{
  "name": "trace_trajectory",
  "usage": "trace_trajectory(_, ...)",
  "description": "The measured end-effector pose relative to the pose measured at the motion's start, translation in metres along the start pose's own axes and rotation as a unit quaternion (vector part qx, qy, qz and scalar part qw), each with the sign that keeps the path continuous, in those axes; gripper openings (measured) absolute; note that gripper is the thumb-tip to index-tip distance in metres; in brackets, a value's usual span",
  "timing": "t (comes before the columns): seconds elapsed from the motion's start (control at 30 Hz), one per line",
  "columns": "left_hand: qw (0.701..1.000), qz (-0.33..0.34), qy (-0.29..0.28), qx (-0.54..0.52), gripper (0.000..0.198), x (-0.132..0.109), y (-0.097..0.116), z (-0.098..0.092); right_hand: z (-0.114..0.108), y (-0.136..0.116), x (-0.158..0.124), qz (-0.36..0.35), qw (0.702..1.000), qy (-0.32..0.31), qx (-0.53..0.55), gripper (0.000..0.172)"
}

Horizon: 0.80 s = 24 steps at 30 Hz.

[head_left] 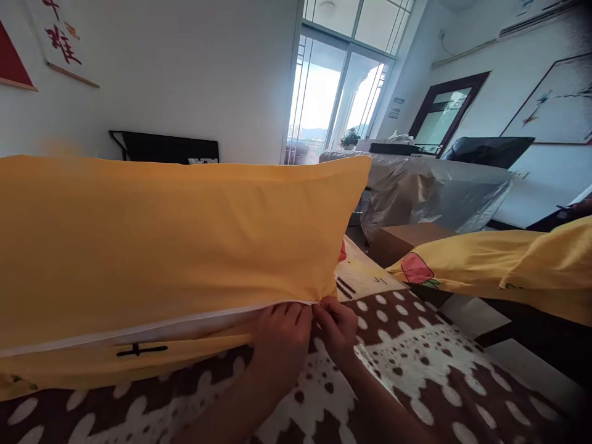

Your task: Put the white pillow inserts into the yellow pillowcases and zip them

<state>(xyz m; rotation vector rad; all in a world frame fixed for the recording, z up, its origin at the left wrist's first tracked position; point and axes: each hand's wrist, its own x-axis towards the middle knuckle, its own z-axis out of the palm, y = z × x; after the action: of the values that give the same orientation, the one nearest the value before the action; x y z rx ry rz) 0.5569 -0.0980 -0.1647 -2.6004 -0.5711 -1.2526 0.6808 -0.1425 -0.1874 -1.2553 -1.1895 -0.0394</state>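
A plump yellow pillowcase (185,240) stands on its long side across the left and middle of the view. A whitish strip, perhaps a zipper, runs along its lower opening edge. My left hand (282,336) is closed on that edge near the lower right corner, its fingers curled over the cloth. Right beside it, my right hand (340,327) pinches the corner end of the same edge. Whatever small part lies between the fingertips is hidden. Below both hands spreads a brown and white patterned blanket (393,357).
Another yellow cloth with a strawberry print (462,256) lies at the right, by a cardboard box (393,240). Plastic-covered furniture (416,191) stands behind, near a tall window (324,86). A black panel (171,147) rises behind the pillowcase.
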Motion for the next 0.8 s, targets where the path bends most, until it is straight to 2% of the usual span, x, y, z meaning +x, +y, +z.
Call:
trace_trajectory(0.27, 1.000, -0.022, 0.002, 0.020, 0.013, -0.002, -0.006, 0.010, 0.000, 0.002, -0.002, 0.013, 1.000, -0.012, 0.011, 0.029)
trace_trajectory(0.6, 0.998, 0.019, 0.055, 0.007, 0.013, -0.009, -0.009, 0.018, 0.002, -0.003, 0.000, 0.003, 1.000, -0.009, -0.009, 0.032)
trace_trajectory(0.8, 0.999, -0.013, 0.050, -0.004, 0.013, -0.007, -0.007, 0.018, 0.002, -0.003, 0.000, -0.001, 1.000, -0.011, -0.025, 0.032)
